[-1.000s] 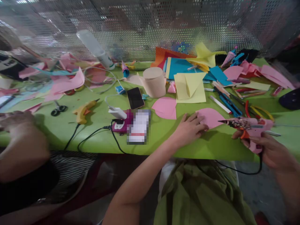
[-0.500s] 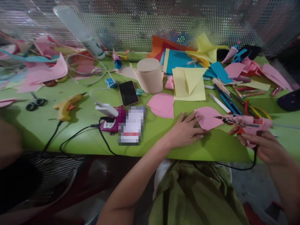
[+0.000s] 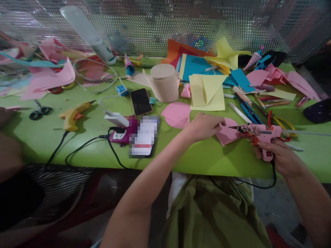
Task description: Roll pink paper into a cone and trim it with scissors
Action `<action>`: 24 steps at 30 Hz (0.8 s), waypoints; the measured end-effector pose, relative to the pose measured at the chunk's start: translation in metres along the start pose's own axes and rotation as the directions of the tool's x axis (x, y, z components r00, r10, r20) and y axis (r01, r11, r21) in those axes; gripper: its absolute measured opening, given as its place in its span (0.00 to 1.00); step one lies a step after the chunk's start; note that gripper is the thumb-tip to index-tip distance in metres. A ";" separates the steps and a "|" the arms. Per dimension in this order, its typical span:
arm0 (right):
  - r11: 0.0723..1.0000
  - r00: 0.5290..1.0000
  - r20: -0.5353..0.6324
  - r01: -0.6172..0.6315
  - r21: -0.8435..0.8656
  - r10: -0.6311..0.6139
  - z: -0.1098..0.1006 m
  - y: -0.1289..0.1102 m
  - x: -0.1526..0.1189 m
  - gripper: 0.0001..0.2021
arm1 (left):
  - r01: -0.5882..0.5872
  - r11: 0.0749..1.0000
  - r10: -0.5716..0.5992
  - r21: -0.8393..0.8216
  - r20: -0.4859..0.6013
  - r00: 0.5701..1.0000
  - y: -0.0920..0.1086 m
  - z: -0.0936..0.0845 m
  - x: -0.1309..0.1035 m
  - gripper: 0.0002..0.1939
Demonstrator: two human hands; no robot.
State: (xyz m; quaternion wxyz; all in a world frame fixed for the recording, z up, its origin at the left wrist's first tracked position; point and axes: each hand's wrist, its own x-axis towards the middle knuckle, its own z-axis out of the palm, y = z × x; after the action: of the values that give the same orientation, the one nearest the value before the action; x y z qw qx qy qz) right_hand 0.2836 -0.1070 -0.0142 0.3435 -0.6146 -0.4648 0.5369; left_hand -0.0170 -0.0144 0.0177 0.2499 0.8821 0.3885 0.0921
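Observation:
My right hand (image 3: 283,155) is wrapped around the handle of a pink glue gun (image 3: 269,136), whose dark nozzle points left. A glue stick sticks out of its back end. Just below the nozzle tip lies a pink paper petal (image 3: 227,132). My left hand (image 3: 207,125) has its fingers bent and closed at the left edge of this petal, seemingly pinching it; the fingertips are partly hidden. More pink paper petals (image 3: 177,114) lie stacked on the green table, to the left of my left hand.
Yellow paper sheets (image 3: 207,94) and a paper roll (image 3: 164,84) stand behind my hands. Pens and pliers (image 3: 280,124) lie near the glue gun. Leftward are two phones (image 3: 141,101), a purple power strip (image 3: 120,136), a yellow glue gun (image 3: 74,117), scissors (image 3: 40,110) and another person's arm (image 3: 10,148).
My left hand has risen from lying flat by the petal, its fingers now bent at the petal's edge. The glue gun has moved slightly left, over the petal.

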 end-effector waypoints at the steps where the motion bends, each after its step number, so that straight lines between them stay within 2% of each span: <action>1: 1.000 1.000 -0.001 -0.002 0.005 0.002 -0.001 0.001 0.000 0.18 | -0.029 0.999 0.029 0.037 -0.005 1.000 0.000 0.003 0.007 0.20; 4: 1.000 1.000 0.015 -0.002 0.005 0.002 -0.004 0.003 -0.001 0.18 | -0.100 0.988 0.098 0.120 0.024 0.995 0.001 0.015 0.020 0.22; 8: 0.999 1.000 0.017 0.009 0.051 -0.010 -0.009 0.004 -0.006 0.15 | -0.115 0.985 0.108 0.131 0.061 0.992 -0.002 0.024 0.019 0.25; 15: 0.997 0.997 0.022 0.071 0.027 -0.072 -0.024 0.008 -0.022 0.15 | -0.147 0.987 0.141 0.059 0.098 0.985 -0.009 0.022 0.020 0.29; 18: 1.000 1.000 0.003 0.012 0.016 -0.012 -0.028 0.009 -0.028 0.20 | -0.143 0.989 0.137 0.045 0.115 0.984 -0.010 0.020 0.022 0.30; 20: 1.000 1.000 0.005 -0.027 -0.002 0.027 -0.029 0.009 -0.031 0.19 | -0.147 0.988 0.142 0.037 0.119 0.983 -0.009 0.019 0.021 0.29; 24: 0.997 0.999 0.000 -0.038 -0.067 0.038 -0.026 0.005 -0.031 0.21 | -0.155 0.988 0.150 0.030 0.113 0.982 -0.009 0.019 0.021 0.26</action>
State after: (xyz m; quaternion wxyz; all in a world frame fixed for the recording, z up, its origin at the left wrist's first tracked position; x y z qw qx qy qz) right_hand 0.3100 -0.1355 -0.0033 0.3121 -0.6342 -0.4712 0.5277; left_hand -0.0021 -0.0010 -0.0045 0.2462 0.9177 0.3071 0.0547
